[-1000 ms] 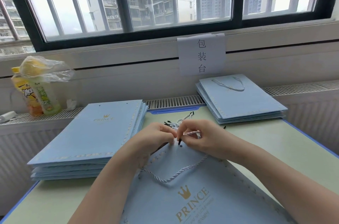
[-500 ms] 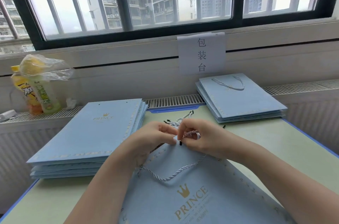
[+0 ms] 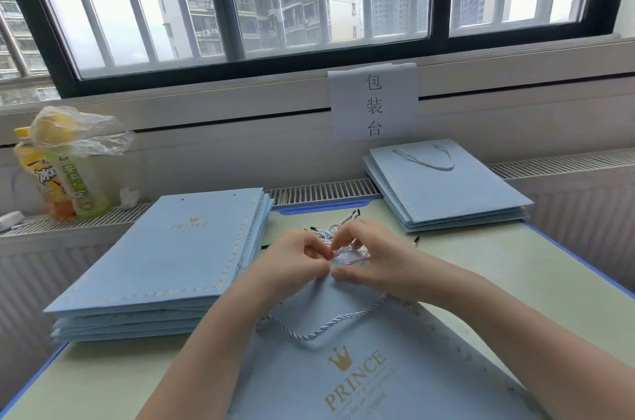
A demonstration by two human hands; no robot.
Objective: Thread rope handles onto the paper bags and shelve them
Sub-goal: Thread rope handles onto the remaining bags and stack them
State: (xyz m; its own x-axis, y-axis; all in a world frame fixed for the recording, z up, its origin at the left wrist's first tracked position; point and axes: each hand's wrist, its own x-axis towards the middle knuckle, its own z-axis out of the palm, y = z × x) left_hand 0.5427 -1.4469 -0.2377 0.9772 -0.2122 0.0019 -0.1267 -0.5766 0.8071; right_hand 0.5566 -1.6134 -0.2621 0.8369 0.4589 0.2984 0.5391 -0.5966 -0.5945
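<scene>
At frame centre, the left hand (image 3: 295, 263) and right hand (image 3: 369, 256) meet fingertip to fingertip, both pinching the top edge of a flat blue bag (image 3: 360, 368) at lower centre. A rope (image 3: 323, 327) loops across it. Bag stacks lie left (image 3: 165, 265) and upper right (image 3: 446, 192).

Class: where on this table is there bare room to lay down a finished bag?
Bare table lies between the right stack and the right forearm. A smaller patch lies front-left, below the left stack. The middle is crowded: both hands, loose ropes.
</scene>
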